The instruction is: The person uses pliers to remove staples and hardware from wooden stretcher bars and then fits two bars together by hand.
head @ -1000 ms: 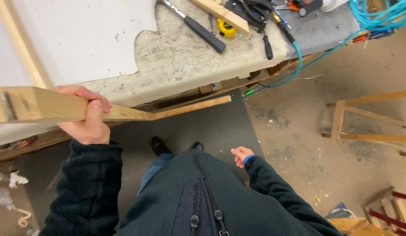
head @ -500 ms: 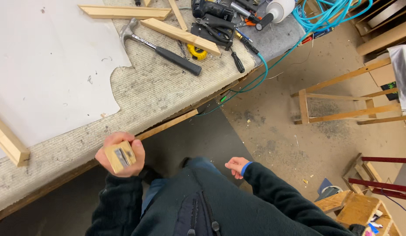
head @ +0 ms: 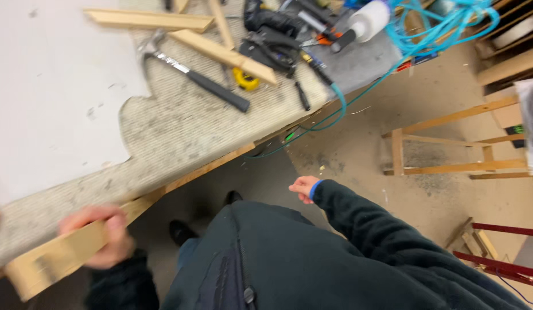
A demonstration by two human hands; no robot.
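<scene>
So we've got our left hand (head: 100,235) wrapped around a wooden batten (head: 54,258), fingers curled over the top of it, down at the lower left right by the front edge of the workbench (head: 192,138). It's blurry, so how far the stick runs is hard to say, but it looks like plain softwood: stiff, probably light enough for one hand, not fragile, and dry rough wood isn't going to slip. We're gripping it partway along, which seems sensible, since a long stick held at one end tends to swing. Our right hand (head: 303,188) hangs free out in front of our dark jacket, holding nothing, fingers loosely curled; how wide they are we can't really tell. Below us are our black shoes (head: 180,232) on the dusty floor. Up on the bench's grey carpet top sits a big white sheet (head: 48,97), then a hammer (head: 194,74) with a black grip, a yellow tape measure (head: 245,79), a few more loose wooden strips (head: 220,54), a pile of black tools (head: 272,40) and a teal hose (head: 433,34) trailing off the far corner. Off to the right stands a wooden trestle frame (head: 444,152), which could catch a swinging stick.
</scene>
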